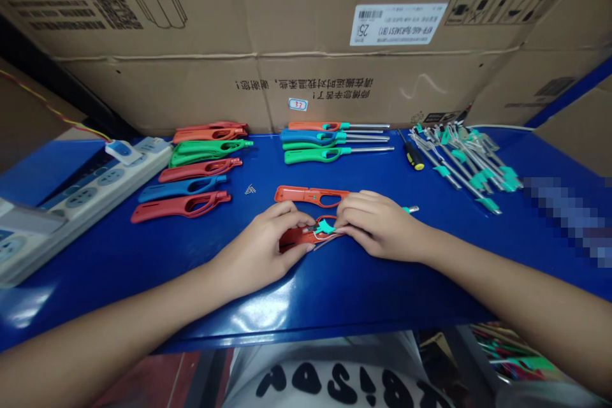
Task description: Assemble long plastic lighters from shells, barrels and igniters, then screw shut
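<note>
At the middle of the blue table, my left hand (270,239) grips an orange-red lighter casing half (297,238) between thumb and fingers. A teal trigger piece (325,227) with a white wire lies at this casing. My right hand (375,223) has its fingers closed at the trigger piece's right side, and they hide part of it. A metal tube end (414,209) shows beyond the right hand. Just behind the hands lies another orange casing half (306,195), its right end partly covered by my right fingers.
Casings in several colours (201,169) lie at left, beside a power strip (95,188). Lighters with metal tubes (335,154) lie at the back. A screwdriver (414,156) and a pile of tube assemblies (471,162) are at right. Small screws (250,189) lie mid-table. A cardboard box (191,70) stands behind.
</note>
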Motion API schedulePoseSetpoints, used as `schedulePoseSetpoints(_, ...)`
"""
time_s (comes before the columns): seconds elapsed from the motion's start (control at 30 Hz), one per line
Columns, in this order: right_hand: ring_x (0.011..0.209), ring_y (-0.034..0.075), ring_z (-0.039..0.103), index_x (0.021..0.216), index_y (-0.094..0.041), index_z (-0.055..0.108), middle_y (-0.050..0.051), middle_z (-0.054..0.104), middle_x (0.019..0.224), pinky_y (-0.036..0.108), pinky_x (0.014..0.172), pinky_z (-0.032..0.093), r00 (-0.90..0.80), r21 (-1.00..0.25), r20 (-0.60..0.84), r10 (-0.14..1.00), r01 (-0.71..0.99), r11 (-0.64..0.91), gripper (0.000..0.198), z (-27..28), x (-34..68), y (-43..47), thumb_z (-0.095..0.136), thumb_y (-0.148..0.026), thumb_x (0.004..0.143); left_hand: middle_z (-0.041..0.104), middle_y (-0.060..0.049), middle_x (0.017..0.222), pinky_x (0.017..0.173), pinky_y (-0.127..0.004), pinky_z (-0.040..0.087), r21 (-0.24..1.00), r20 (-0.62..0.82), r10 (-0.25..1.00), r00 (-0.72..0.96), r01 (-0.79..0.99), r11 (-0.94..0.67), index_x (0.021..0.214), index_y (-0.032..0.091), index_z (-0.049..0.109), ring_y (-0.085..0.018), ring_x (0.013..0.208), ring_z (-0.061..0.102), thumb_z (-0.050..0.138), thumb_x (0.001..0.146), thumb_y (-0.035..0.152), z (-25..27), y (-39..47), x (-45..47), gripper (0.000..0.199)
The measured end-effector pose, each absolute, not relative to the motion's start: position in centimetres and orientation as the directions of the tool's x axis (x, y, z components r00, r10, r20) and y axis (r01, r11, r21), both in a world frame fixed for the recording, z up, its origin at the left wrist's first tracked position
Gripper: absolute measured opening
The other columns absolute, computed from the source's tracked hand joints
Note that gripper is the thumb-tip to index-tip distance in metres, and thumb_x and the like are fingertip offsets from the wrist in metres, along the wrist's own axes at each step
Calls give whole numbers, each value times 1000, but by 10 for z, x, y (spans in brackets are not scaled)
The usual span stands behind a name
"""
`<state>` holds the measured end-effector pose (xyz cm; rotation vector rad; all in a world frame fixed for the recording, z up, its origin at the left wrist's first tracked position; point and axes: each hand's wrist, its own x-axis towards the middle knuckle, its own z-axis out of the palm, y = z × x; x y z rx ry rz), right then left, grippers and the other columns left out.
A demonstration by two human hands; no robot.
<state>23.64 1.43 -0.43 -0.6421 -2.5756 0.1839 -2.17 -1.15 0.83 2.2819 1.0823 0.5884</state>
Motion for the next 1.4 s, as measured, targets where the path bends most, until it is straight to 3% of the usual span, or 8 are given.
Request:
schedulePoseSetpoints(0.17,85,19,59,93,-16,64,7,68,90,31,79,45,-791,-174,430,435,400,900,16,-1,235,12,50,-19,100,60,-5,98,77,-31,52,654,143,805,576,555,-514,111,18,70,-17,84,61,65,92,25,10,-12,-20,20)
schedulePoseSetpoints(0.53,85,19,57,93,-15,67,6,70,90,32,76,38,-865,-41,350,358,368,929,22,7,233,9,46,-10,97,63,-6,103,84,-34,53,611,161,786,596,566,-554,115,18,67,-19,90,63,66,93,26,10,-13,-20,23)
schedulePoseSetpoints(0.83,80,20,52,93,-16,68,6,69,88,34,70,33,-896,103,306,323,368,924,24,8,232,6,45,-12,97,57,-7,104,90,-37,53,520,218,697,683,523,-675,137,24,58,-20,98,58,55,100,20,9,-15,-22,38)
schedulePoseSetpoints(1.03,82,20,57,92,-16,70,6,71,85,34,72,37,-871,13,337,357,384,923,24,6,232,7,47,-17,99,57,-13,115,89,-43,53,280,148,629,763,578,-767,139,24,59,-25,104,55,45,104,23,12,-19,-21,38)
schedulePoseSetpoints(1.17,88,18,62,97,-18,70,6,72,96,33,78,43,-797,-207,396,456,406,890,19,7,236,10,51,-21,99,58,-15,122,87,-47,55,108,80,617,783,608,-786,147,20,52,-28,103,56,43,102,16,13,-24,-21,45)
schedulePoseSetpoints(1.27,88,19,63,99,-19,69,7,72,98,35,80,48,-709,-308,458,536,440,844,15,9,244,16,55,-22,97,59,-15,122,90,-46,56,138,105,618,779,604,-785,149,16,48,-28,103,56,43,103,17,13,-26,-22,46)
schedulePoseSetpoints(1.4,85,21,64,94,-22,69,7,71,91,38,79,51,-616,-310,530,582,498,810,14,14,256,26,56,-21,95,61,-14,121,94,-43,56,229,165,634,755,596,-770,140,16,57,-26,106,58,44,105,22,11,-25,-24,38)
